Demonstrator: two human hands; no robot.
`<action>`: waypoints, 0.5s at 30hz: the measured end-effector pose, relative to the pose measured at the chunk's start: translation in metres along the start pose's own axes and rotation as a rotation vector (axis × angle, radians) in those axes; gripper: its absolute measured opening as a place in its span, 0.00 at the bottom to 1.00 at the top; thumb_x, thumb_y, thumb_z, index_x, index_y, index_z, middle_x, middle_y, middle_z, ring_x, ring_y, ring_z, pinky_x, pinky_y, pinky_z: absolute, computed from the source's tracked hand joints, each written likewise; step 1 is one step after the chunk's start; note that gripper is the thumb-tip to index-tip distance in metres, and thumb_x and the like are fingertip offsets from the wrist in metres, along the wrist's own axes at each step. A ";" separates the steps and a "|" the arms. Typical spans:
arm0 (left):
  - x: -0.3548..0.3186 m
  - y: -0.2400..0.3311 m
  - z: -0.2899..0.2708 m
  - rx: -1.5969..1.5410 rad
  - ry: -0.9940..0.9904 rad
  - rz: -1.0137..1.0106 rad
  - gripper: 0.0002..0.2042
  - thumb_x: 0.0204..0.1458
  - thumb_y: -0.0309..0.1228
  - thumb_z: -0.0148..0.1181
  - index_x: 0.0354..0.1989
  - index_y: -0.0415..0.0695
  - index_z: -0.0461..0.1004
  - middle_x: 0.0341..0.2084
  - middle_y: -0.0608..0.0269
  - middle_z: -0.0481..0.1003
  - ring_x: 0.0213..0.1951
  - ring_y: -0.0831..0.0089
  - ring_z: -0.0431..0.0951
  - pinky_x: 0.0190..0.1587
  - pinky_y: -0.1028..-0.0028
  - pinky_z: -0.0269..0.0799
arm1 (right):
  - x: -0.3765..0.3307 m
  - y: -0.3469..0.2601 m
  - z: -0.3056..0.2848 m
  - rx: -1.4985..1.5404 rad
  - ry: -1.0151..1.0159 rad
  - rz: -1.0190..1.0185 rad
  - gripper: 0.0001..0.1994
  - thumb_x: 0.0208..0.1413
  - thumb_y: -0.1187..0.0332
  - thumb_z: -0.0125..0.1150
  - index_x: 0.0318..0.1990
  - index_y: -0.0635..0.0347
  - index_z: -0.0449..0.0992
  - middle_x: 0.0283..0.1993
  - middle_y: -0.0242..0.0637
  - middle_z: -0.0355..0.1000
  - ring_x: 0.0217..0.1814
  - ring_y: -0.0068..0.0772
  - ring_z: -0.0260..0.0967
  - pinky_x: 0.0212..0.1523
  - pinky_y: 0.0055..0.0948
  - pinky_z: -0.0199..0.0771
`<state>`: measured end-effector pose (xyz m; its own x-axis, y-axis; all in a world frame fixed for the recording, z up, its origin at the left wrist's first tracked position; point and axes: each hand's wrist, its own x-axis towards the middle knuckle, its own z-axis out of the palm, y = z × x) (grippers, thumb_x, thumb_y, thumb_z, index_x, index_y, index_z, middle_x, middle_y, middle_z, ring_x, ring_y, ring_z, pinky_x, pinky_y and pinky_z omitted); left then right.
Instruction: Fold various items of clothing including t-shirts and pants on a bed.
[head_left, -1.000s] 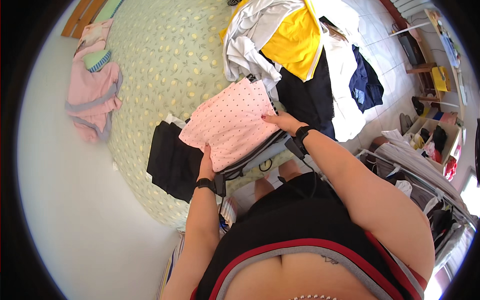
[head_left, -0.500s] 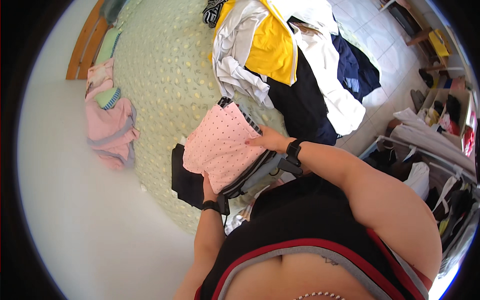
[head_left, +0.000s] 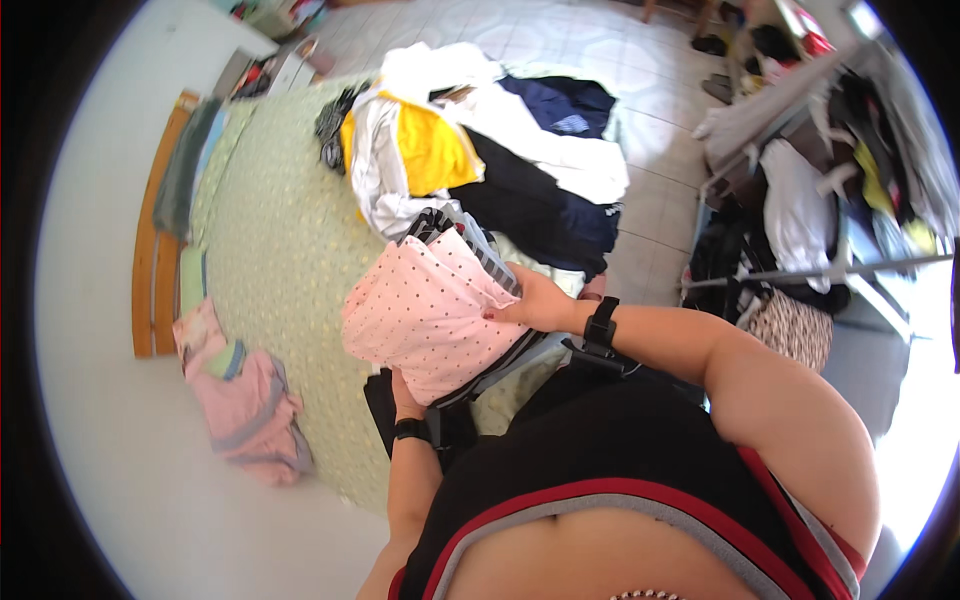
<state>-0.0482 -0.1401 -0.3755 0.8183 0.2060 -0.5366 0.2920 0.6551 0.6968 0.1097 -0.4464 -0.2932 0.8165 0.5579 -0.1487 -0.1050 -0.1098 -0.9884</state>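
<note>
Between my two hands is a stack of folded clothes, with a pink garment [head_left: 425,310] dotted in dark spots on top. Striped and grey cloth [head_left: 480,255] shows at the stack's edges beneath it. My right hand [head_left: 538,300] grips the right side, its thumb on the pink cloth and the fingers mostly hidden under the stack. My left hand [head_left: 406,395] holds the near left edge from below, and its fingers are covered by the cloth. A folded black garment [head_left: 380,405] lies on the bed beside my left wrist.
A heap of loose clothes lies across the bed [head_left: 270,250], including a yellow and white jacket [head_left: 430,150], black trousers [head_left: 510,195] and a white garment [head_left: 580,165]. A pink blanket [head_left: 245,400] rests by the left wall. Racks with hanging clothes [head_left: 800,205] stand to the right.
My view has swung toward the right, showing more of the floor and clothes racks. The stack stays in both hands and appears lifted slightly, its pink top bulging more.
</note>
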 end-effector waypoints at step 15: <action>-0.010 0.083 0.164 0.440 -0.704 -0.457 0.32 0.59 0.51 0.42 0.64 0.39 0.51 0.59 0.51 0.60 0.57 0.58 0.65 0.58 0.62 0.64 | -0.213 -0.115 0.038 0.291 0.807 -0.102 0.32 0.42 0.64 0.71 0.55 0.65 0.64 0.50 0.37 0.70 0.51 0.25 0.64 0.55 0.26 0.62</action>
<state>0.0490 -0.2073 -0.2343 0.6475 -0.5828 -0.4911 0.7006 0.2018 0.6844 -0.0740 -0.5211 -0.1495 0.9718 -0.2132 -0.1008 -0.0610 0.1859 -0.9807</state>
